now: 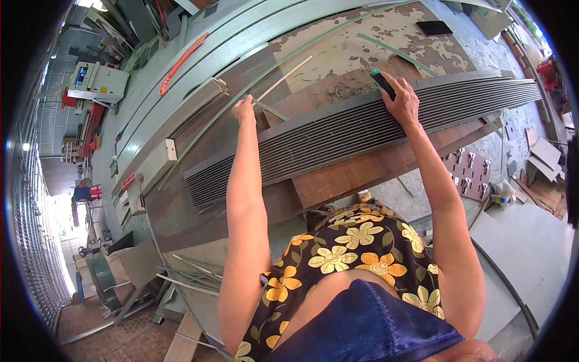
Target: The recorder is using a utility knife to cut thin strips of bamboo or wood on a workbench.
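A stack of long, narrow boards [325, 136] with dark grey edges lies slantwise across the worktable. Beyond its far edge, my left hand [244, 111] is closed in a pinch at the end of a thin pale strip [286, 78]. A short greenish strip [271, 110] angles away beside the same fingertips. My right hand [402, 99] wraps round a hand tool with a black and green handle [377, 73], held just above the stack's far edge. The tool's tip points away from me, and its exact kind is hard to make out.
Brown boards [356, 172] lie under the stack. Small scraps [344, 90] litter the tabletop, with a green strip [395, 53] and a dark flat tablet-like object [434, 28] farther back. Left are a long beam [181, 136] and an orange-red bar [181, 63]. A board with metal hinges [467, 172] sits at right.
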Tool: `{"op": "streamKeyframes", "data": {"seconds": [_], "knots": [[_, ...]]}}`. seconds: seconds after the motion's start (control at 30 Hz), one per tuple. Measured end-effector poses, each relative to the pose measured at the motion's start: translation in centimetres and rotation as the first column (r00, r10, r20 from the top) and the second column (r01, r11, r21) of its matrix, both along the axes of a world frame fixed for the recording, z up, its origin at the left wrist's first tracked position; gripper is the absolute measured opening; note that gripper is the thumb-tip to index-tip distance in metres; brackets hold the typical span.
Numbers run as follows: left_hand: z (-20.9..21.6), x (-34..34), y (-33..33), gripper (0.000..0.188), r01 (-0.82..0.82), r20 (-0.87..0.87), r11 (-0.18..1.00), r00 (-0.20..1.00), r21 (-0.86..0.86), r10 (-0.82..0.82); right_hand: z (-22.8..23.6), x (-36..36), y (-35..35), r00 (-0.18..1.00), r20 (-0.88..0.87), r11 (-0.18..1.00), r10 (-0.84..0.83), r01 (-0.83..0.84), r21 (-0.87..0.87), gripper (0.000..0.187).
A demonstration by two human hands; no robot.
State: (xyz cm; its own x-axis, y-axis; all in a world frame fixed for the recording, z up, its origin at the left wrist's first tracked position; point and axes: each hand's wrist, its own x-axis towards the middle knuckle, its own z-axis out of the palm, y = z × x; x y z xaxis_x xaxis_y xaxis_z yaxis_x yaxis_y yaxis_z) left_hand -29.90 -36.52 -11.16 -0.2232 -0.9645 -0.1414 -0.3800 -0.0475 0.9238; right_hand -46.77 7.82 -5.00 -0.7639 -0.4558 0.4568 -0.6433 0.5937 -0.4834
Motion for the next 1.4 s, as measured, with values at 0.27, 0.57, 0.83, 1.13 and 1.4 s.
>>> {"op": "streamKeyframes", "data": {"seconds": [0.27, 0.57, 0.83, 1.13, 1.4], "knots": [[-1.9, 2.7, -1.9, 0.022, 0.057, 0.048, 0.997, 0.997, -0.060, -0.054, 0.8, 0.3, -0.4, 0.999, 0.025, 0.999, 0.034, -0.034, 0.023, 0.056], [-1.2, 4.8, 1.0, 0.022, 0.149, 0.217, 0.851, 0.975, -0.504, -0.042, 1.1, 0.5, 0.5, 0.997, 0.046, 0.997, 0.067, -0.068, 0.021, 0.056], [1.7, 4.6, 2.0, 0.017, 0.511, 0.682, 0.687, 0.731, -0.516, -0.032, 0.4, 0.4, 1.0, 0.999, 0.002, 0.998, 0.054, -0.054, 0.015, 0.055], [3.1, 9.3, 0.1, 0.022, 0.572, 0.725, 0.603, 0.688, -0.556, 0.016, 0.3, 0.4, 1.0, 0.998, 0.016, 0.998, 0.066, -0.066, 0.002, 0.055], [8.0, 15.1, 5.8, 0.017, 0.409, 0.376, 0.628, 0.906, -0.662, -0.194, 0.0, 0.1, 1.1, 0.998, 0.022, 0.998, 0.063, -0.063, 0.010, 0.055]]}}
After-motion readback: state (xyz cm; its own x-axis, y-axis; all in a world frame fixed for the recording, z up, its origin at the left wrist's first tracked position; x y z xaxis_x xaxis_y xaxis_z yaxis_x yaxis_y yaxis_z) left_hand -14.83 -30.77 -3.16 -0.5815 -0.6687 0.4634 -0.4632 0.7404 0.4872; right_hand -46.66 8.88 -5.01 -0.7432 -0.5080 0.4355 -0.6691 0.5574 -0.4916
